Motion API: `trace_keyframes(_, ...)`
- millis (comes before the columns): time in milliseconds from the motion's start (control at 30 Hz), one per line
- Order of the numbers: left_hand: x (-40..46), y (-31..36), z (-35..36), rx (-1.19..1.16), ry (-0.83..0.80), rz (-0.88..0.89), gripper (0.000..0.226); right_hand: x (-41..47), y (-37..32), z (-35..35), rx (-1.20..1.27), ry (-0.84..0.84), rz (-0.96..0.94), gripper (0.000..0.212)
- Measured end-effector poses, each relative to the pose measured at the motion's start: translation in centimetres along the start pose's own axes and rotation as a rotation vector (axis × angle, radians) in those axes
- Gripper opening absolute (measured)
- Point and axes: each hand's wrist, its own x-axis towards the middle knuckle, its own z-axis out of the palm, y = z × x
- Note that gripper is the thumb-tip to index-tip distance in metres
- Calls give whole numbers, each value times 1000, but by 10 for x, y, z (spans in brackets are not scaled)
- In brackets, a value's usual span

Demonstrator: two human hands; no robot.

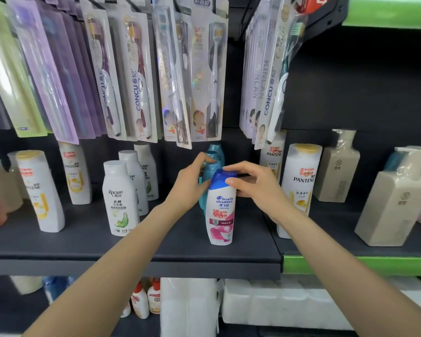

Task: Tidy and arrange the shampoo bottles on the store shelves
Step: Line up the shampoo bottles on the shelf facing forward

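A white Head & Shoulders bottle (220, 210) with a blue cap and pink label stands upright near the front of the dark shelf (156, 249). My right hand (250, 182) grips its cap from the right, fingers over the top. Behind it stands a row of teal bottles (214, 156). My left hand (192, 182) holds the nearest teal bottle (208, 175) at its neck, thumb and fingers curled round it. White Rejoice bottles (119, 198) stand to the left, white Pantene bottles (299, 183) to the right.
Packaged toothbrushes (180, 76) hang low over the back of the shelf. More Pantene bottles (39, 190) are at the left, beige square bottles (394, 205) at the right. A green shelf edge (350, 265) lies on the right; small bottles and white packs sit on the shelf below.
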Motion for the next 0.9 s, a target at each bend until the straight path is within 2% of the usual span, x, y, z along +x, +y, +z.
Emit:
trace_keyframes(233,-15,-6,-6,-44,138,-33,32,-2,-5,3,-19,17,15,21)
trace_keyframes(367,-24,-3,-15,19,189,-28,33,-4,-8,8,-92,62,23,22)
trace_keyframes(567,-42,16,-35,27,223,21,33,-13,-16,13,-503,100,-54,40)
trace_keyframes(700,-63,33,-43,50,210,47,34,-28,-31,19,-658,180,-188,39)
trace_keyframes(800,-79,51,-51,-12,196,55,33,-47,-43,27,-572,102,-203,39)
trace_keyframes(900,-95,68,-52,-92,170,65,34,-68,-50,34,-350,-43,-65,45)
